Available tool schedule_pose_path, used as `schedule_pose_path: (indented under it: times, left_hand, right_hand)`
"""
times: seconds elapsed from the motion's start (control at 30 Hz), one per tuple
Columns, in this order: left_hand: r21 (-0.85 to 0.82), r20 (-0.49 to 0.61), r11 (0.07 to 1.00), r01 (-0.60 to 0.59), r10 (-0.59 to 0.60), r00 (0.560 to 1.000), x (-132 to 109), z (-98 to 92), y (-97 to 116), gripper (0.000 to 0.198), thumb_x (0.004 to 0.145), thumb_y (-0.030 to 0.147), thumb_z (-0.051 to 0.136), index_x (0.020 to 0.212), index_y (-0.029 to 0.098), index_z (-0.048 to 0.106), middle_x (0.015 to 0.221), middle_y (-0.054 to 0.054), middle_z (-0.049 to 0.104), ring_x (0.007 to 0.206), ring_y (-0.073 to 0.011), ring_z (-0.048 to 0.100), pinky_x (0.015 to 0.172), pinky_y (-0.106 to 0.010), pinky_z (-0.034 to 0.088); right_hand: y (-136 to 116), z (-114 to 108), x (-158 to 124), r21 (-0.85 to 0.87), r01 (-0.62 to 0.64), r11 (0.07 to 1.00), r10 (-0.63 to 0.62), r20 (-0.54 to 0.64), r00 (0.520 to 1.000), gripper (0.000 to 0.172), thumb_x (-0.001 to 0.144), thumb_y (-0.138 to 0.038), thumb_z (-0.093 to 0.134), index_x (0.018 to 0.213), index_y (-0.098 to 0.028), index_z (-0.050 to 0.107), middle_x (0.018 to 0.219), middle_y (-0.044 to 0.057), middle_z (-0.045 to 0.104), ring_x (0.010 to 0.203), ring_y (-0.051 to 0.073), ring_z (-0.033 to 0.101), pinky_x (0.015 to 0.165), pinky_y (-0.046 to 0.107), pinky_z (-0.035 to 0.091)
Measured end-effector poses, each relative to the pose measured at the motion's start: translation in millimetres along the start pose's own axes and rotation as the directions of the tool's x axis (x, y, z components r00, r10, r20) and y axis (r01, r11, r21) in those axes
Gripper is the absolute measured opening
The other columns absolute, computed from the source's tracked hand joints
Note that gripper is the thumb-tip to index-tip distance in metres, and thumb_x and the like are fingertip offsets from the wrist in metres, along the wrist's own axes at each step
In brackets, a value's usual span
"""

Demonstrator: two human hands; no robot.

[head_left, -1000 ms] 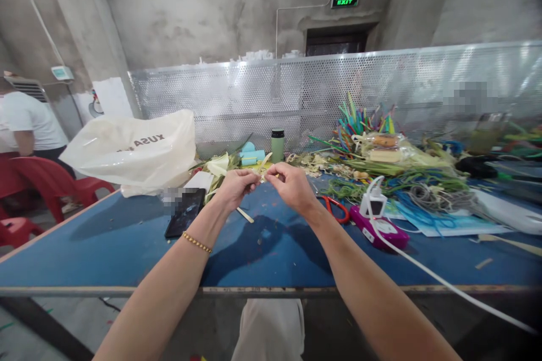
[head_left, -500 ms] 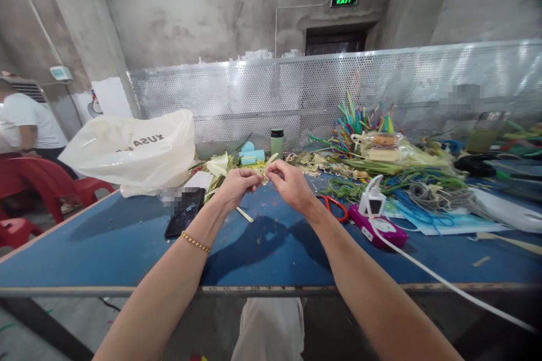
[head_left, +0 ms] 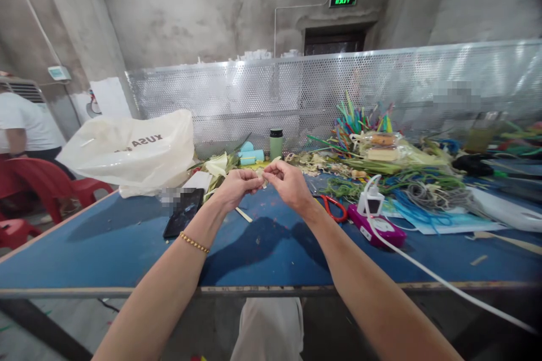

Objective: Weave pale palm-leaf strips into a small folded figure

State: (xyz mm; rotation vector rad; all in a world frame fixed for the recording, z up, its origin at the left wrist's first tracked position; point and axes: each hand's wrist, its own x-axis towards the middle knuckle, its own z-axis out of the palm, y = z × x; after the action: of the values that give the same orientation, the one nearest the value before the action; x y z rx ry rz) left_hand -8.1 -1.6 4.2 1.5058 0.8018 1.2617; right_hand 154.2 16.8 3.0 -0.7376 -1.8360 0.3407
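Over the blue table (head_left: 254,259), my left hand (head_left: 236,187) and my right hand (head_left: 290,186) meet, fingertips almost touching. Both are closed in a pinch on a small pale husk-like strip (head_left: 264,174), mostly hidden by the fingers. Under the left hand lies a loose pale strip (head_left: 244,215). Pale husks (head_left: 217,164) rest just behind that hand. Beside my right wrist are red-handled scissors (head_left: 336,211), partly covered by the arm.
A black phone (head_left: 183,217) lies left of my forearm, near a large white plastic bag (head_left: 135,149). A green bottle (head_left: 276,145) stands behind my hands. At right are a purple power strip (head_left: 379,231) with a white cable, tangled cords (head_left: 427,197) and colourful stems (head_left: 359,118).
The pale piece that stuck up above my fingertips now shows less. Both hands remain in nearly the same place, still pinched together.
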Motion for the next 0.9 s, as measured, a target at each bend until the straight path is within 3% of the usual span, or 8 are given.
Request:
schedule_pose_path:
  times: [0.17, 0.33, 0.5, 0.9]
  left_hand:
    - [-0.008, 0.028, 1.0, -0.018, 0.018, 0.999, 0.3, -1.1, -0.5, 0.022, 0.061, 0.028, 0.078, 0.061, 0.011, 0.064, 0.058, -0.001, 0.057, 0.053, -0.0072, 0.045, 0.054, -0.024, 0.031]
    - [0.038, 0.03, 0.999, -0.02, 0.019, 0.999, 1.0, -3.8, -1.4, 0.019, 0.062, 0.027, 0.077, 0.066, 0.01, 0.067, 0.061, -0.002, 0.059, 0.054, -0.0077, 0.045, 0.055, -0.024, 0.032]
    - [0.107, 0.051, 0.994, -0.03, 0.025, 0.998, 0.1, -4.3, 0.9, 0.019, 0.063, 0.027, 0.075, 0.063, 0.01, 0.067, 0.06, -0.001, 0.057, 0.054, -0.0077, 0.044, 0.056, -0.025, 0.032]
    - [0.203, 0.061, 0.976, -0.08, 0.069, 0.996, 1.3, -3.3, -4.8, 0.031, 0.063, 0.038, 0.078, 0.059, 0.012, 0.062, 0.058, 0.001, 0.051, 0.057, -0.0083, 0.042, 0.056, -0.025, 0.03]
  right_hand:
    - [0.1, 0.7, 1.1, 0.077, -0.061, 0.995, 0.062, -0.019, 0.998, 0.012, 0.079, -0.027, 0.062, 0.081, -0.016, 0.06, 0.075, 0.004, 0.066, 0.069, 0.015, 0.062, 0.068, 0.027, 0.049]
    - [1.6, -1.8, 1.7, 0.043, -0.068, 0.997, 0.066, 0.044, 0.997, 0.022, 0.079, -0.03, 0.062, 0.093, -0.014, 0.065, 0.072, 0.003, 0.066, 0.063, 0.014, 0.06, 0.062, 0.026, 0.047]
    - [7.2, -2.9, 2.5, -0.008, -0.043, 0.999, 0.044, 0.075, 0.996, 0.017, 0.078, -0.03, 0.061, 0.08, -0.014, 0.068, 0.074, 0.005, 0.068, 0.065, 0.014, 0.059, 0.062, 0.025, 0.045]
    - [11.9, 1.2, 3.0, -0.041, -0.107, 0.993, 0.109, 0.055, 0.993, 0.008, 0.074, -0.024, 0.063, 0.073, -0.016, 0.066, 0.071, 0.004, 0.069, 0.065, 0.015, 0.061, 0.063, 0.025, 0.047]
